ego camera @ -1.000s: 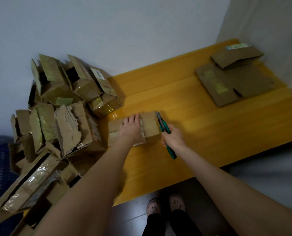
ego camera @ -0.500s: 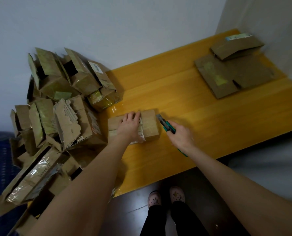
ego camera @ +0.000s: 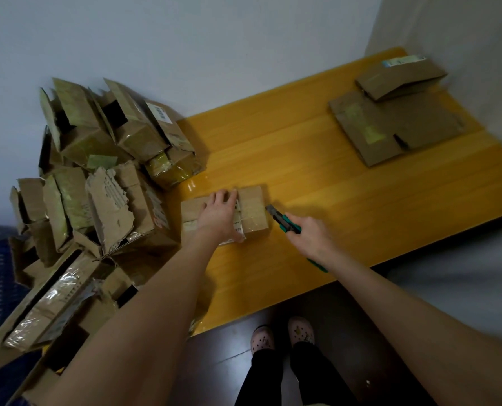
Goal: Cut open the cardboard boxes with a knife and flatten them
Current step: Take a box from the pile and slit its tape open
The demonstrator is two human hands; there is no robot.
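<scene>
The small cardboard box lies on its broad side near the left of the yellow wooden surface, taped and labelled. It looks light and fairly stiff, and likely to skid on the glossy wood, so it needs pinning from above. The left hand does that, fingers laid flat and close together across the top. The right hand grips a green utility knife, fingers curled round the handle, its tip at the box's right end; whether it is touching I cannot tell. A pile of opened boxes crowds the left, and flattened cartons lie far right by the pale wall. The floor below is dark.
</scene>
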